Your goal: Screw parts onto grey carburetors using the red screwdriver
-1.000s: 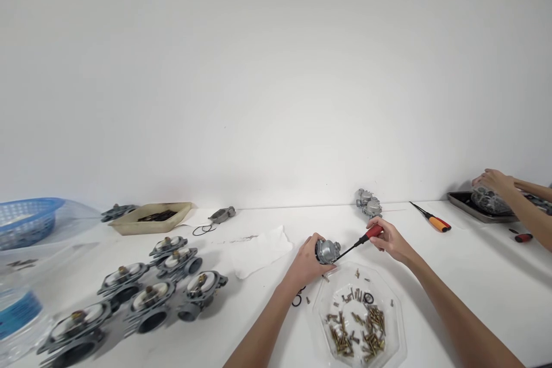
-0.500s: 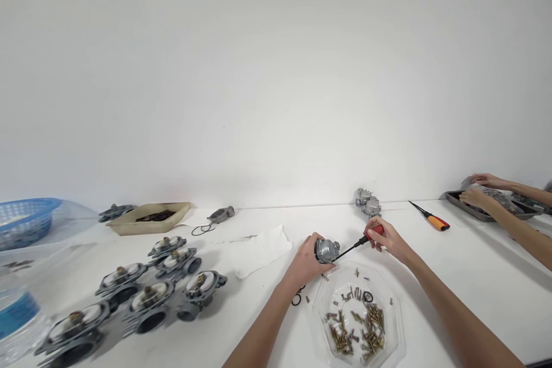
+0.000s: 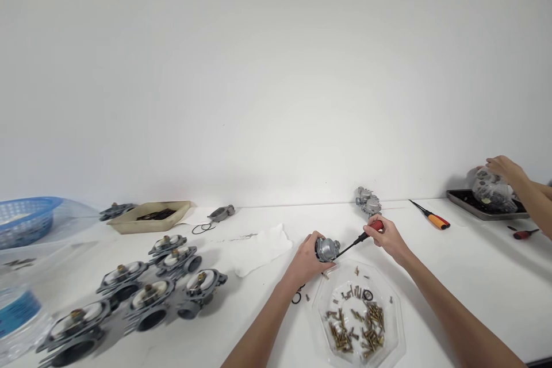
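Observation:
My left hand [image 3: 309, 259] is closed around a grey metal carburetor [image 3: 328, 249], holding it just above the table. In my right hand [image 3: 387, 237] is a screwdriver with a red and black handle [image 3: 374, 228]. Its dark shaft slants down to the left, and the tip meets the lower right side of the carburetor; the exact contact point is too small to tell. Below both hands lies a clear plastic tray [image 3: 399, 322] holding brass screws [image 3: 374, 322], a few silver ones and a black O-ring [image 3: 368, 295].
Several open carburetors [image 3: 149, 298] stand at left, near a beige tray [image 3: 121, 225], a blue basket [image 3: 47, 204] and a water bottle [image 3: 19, 316]. White paper [image 3: 263, 253] lies mid-table. At right are an orange-handled screwdriver [image 3: 437, 221] and a co-worker's hand [image 3: 506, 168] over a dark tray [image 3: 466, 207].
My hands, the carburetor and the screwdriver stay nearly in place. The co-worker's hands have lifted a clear bag of parts from the dark tray, and a red-handled tool now shows beside it.

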`<state>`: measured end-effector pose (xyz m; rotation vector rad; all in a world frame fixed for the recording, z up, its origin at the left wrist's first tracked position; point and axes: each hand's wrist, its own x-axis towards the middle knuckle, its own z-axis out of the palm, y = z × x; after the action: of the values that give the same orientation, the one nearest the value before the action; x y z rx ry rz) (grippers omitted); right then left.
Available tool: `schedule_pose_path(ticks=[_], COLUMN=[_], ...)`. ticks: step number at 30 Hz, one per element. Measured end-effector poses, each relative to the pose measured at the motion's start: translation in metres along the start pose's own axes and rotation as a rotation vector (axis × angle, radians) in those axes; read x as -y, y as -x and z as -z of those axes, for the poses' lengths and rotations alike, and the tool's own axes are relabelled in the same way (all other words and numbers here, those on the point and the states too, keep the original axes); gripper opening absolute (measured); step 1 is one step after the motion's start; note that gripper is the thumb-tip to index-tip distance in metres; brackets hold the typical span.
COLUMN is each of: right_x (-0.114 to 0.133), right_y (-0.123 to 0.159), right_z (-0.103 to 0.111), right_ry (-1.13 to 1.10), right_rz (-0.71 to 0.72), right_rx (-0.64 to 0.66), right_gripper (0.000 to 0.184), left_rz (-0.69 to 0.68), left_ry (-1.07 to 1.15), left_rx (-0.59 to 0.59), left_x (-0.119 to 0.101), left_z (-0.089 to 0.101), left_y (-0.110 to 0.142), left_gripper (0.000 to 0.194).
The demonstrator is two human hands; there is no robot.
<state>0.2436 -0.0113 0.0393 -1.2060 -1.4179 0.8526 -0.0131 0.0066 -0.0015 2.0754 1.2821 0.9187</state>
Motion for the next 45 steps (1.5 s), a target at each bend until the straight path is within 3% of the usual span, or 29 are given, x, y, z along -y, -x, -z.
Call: schedule_pose_path(ticks=[10, 20, 24, 26, 30, 40, 45], right_x=[0.000, -0.017, -0.013, -0.011, -0.015, -0.008, -0.005], right_y=[-0.003, -0.004, -0.003, -0.002, -0.003, -0.002, -0.001], right_z=[-0.004, -0.009, -0.002, 0.004, 0.011, 0.009, 0.002], right_ry=[-0.014, -0.043, -0.048, -0.078, -0.113, -0.016, 0.019], right_rz=[-0.148, -0.259, -0.221, -0.143, 0.038, 0.084, 0.091], right_rx=[-0.097, -0.148, -0.079, 0.017, 0.140, 0.109, 0.034], right_gripper=[0.044, 0.042, 0.038, 0.033, 0.042, 0.040, 0.041], left_rz=[0.023, 0.108, 0.091, 0.077, 0.064, 0.076, 0.086], left_ry=[-0.015, -0.096, -0.087, -0.075, -0.038, -0.023, -0.044], left_rx=[-0.009, -0.041, -0.039, -0.033, -0.021, -0.015, -0.025], left_x=[-0.003, -0.015, -0.012, -0.009, -0.005, -0.005, -0.004], left_z=[0.000, -0.003, -0.001, 0.000, 0.002, 0.003, 0.003], left_y=[0.001, 0.002, 0.002, 0.002, 0.001, 0.001, 0.000], left_gripper=[0.046, 0.044, 0.044, 0.044, 0.045, 0.046, 0.046])
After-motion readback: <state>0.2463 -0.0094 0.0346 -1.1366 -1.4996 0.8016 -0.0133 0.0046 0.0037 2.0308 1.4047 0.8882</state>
